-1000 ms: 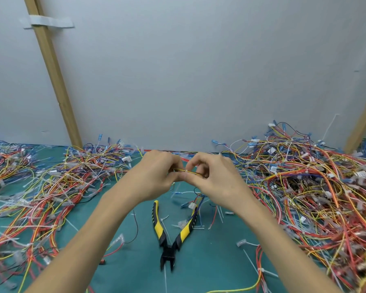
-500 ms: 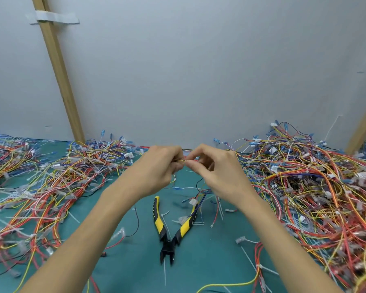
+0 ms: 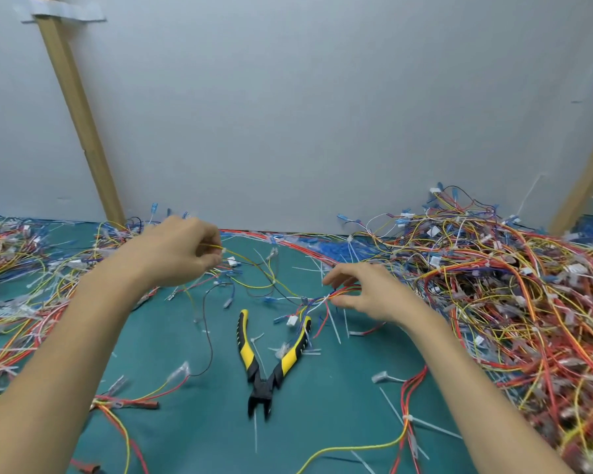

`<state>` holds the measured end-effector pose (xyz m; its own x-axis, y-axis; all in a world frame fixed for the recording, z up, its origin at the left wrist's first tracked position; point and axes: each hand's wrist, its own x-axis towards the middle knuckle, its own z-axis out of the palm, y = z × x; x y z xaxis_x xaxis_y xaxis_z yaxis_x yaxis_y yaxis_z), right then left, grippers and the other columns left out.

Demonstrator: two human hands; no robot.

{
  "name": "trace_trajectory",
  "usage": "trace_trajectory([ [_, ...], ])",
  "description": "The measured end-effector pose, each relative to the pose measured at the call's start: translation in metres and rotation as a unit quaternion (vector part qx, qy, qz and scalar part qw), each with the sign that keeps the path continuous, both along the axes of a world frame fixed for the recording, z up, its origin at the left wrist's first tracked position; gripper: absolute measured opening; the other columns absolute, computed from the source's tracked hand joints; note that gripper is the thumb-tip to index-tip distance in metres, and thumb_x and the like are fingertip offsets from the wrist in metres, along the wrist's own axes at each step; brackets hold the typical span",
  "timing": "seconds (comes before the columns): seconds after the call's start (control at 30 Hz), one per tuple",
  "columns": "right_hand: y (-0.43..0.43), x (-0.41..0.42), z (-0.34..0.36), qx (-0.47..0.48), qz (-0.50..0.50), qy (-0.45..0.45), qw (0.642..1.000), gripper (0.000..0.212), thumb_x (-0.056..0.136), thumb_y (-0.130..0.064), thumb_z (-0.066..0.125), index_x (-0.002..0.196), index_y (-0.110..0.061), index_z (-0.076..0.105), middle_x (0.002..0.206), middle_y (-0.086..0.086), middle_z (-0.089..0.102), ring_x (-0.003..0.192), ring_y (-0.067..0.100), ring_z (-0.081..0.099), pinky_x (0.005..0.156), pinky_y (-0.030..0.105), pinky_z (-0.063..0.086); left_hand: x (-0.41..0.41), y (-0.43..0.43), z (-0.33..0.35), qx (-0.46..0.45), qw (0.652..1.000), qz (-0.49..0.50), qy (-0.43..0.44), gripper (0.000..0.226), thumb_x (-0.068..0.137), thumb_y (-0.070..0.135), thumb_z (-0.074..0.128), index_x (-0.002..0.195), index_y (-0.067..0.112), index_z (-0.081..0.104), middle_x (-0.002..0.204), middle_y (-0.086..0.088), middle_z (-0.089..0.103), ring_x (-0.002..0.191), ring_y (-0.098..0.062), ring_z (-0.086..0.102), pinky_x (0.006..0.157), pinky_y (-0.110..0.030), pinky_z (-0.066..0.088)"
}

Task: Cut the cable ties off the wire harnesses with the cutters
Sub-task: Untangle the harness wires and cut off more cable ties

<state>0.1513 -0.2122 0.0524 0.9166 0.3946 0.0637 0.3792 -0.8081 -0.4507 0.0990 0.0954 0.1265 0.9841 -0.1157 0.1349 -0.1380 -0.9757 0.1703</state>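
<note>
My left hand (image 3: 178,251) pinches a yellow wire (image 3: 250,265) of a small harness above the mat. The harness (image 3: 317,299) sags to the right, where my right hand (image 3: 367,289) hovers with fingers loosely curled over its red and orange strands; whether it grips them is unclear. The yellow-and-black cutters (image 3: 266,364) lie on the teal mat between my forearms, jaws open and pointing toward me, handles spread. White cut cable ties (image 3: 334,328) lie scattered around them.
A big heap of tied wire harnesses (image 3: 493,289) fills the right side. Another spread of wires (image 3: 24,278) covers the left. A grey wall (image 3: 305,114) with wooden struts (image 3: 79,111) closes the back. Loose harnesses (image 3: 404,422) lie near the front edge.
My hands were pinched together at the middle; they have pulled apart, the left going left and up with the yellow wire, the right dropping to the right. The cutters have not moved.
</note>
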Motion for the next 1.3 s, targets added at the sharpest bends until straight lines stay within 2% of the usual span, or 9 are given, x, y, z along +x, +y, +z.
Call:
trace_trajectory([
  [0.13,0.008,0.001,-0.017,-0.071,-0.014,-0.056,0.996,0.017,0.084,-0.044,0.076,0.099,-0.039,0.071,0.1,-0.017,0.065,0.109,0.013,0.06,0.1,0.037,0.033,0.004,0.0,-0.012,0.078,0.992,0.095,0.016,0.012,0.096,0.047,0.056,0.099,0.038,0.062,0.118,0.012,0.061,0.125,-0.017,0.043,0.107,-0.046,0.024],
  [0.27,0.009,0.002,-0.024,-0.026,-0.054,-0.092,0.994,0.007,0.085,-0.04,0.074,0.089,-0.035,0.071,0.098,-0.014,0.069,0.101,0.018,0.062,0.1,0.039,0.038,0.004,-0.025,-0.014,0.045,0.99,0.089,-0.103,0.023,0.093,0.039,0.061,0.114,0.031,0.057,0.134,0.002,0.049,0.134,-0.025,0.033,0.109,-0.046,0.023],
  [0.37,0.011,0.001,-0.024,0.062,-0.082,-0.112,0.988,0.01,0.084,-0.037,0.074,0.078,-0.036,0.066,0.077,-0.013,0.068,0.081,0.018,0.063,0.089,0.037,0.049,-0.008,-0.062,-0.011,-0.087,0.98,-0.044,-0.174,0.019,0.094,0.028,0.06,0.112,0.025,0.058,0.12,-0.002,0.053,0.116,-0.024,0.048,0.098,-0.039,0.037],
  [0.5,0.016,-0.001,-0.023,0.126,-0.124,-0.148,0.973,0.011,0.082,-0.042,0.068,0.076,-0.032,0.067,0.064,-0.005,0.066,0.073,0.021,0.063,0.075,0.037,0.053,-0.022,-0.109,-0.031,-0.163,0.966,-0.154,-0.126,0.007,0.095,0.023,0.055,0.093,0.02,0.06,0.092,0.004,0.065,0.089,-0.02,0.062,0.081,-0.038,0.049],
  [0.67,0.038,-0.009,-0.025,0.262,-0.123,-0.112,0.95,0.016,0.088,-0.028,0.068,0.076,-0.019,0.066,0.06,-0.005,0.07,0.064,0.012,0.066,0.074,0.032,0.054,-0.01,-0.121,-0.081,-0.197,0.972,-0.066,-0.108,0.018,0.101,0.034,0.052,0.108,0.02,0.06,0.111,0.004,0.065,0.106,-0.02,0.059,0.09,-0.042,0.047],
  [0.93,0.056,-0.035,-0.053,0.343,-0.056,-0.02,0.938,0.014,0.097,-0.024,0.061,0.084,-0.018,0.062,0.068,-0.002,0.072,0.058,0.005,0.06,0.064,0.03,0.049,-0.018,-0.113,-0.121,-0.416,0.89,0.01,-0.185,0.014,0.094,0.027,0.068,0.083,0.023,0.059,0.07,0.015,0.065,0.054,-0.005,0.063,0.061,-0.017,0.045],
  [1.07,0.051,-0.043,-0.067,0.333,-0.064,-0.019,0.94,0.013,0.098,-0.025,0.062,0.085,-0.02,0.063,0.071,-0.004,0.072,0.061,0.007,0.06,0.066,0.031,0.05,-0.025,-0.119,-0.135,-0.368,0.914,0.028,-0.167,0.02,0.092,0.026,0.067,0.074,0.026,0.058,0.058,0.03,0.059,0.051,0.002,0.056,0.06,-0.016,0.038],
  [1.17,0.049,-0.04,-0.068,0.312,-0.06,-0.038,0.947,0.017,0.098,-0.027,0.062,0.081,-0.026,0.061,0.065,-0.013,0.067,0.059,0.0,0.055,0.064,0.025,0.045,-0.027,-0.118,-0.14,-0.305,0.943,0.021,-0.128,0.019,0.094,0.035,0.059,0.078,0.025,0.058,0.069,0.014,0.065,0.067,-0.011,0.063,0.074,-0.035,0.049],
  [1.3,0.048,-0.04,-0.069,0.277,-0.041,-0.052,0.958,0.017,0.099,-0.031,0.06,0.082,-0.029,0.06,0.066,-0.017,0.067,0.059,0.002,0.056,0.065,0.025,0.046,-0.029,-0.117,-0.144,-0.268,0.955,0.025,-0.125,0.024,0.099,0.044,0.049,0.086,0.026,0.058,0.071,0.011,0.06,0.079,-0.021,0.06,0.067,-0.038,0.047],
])
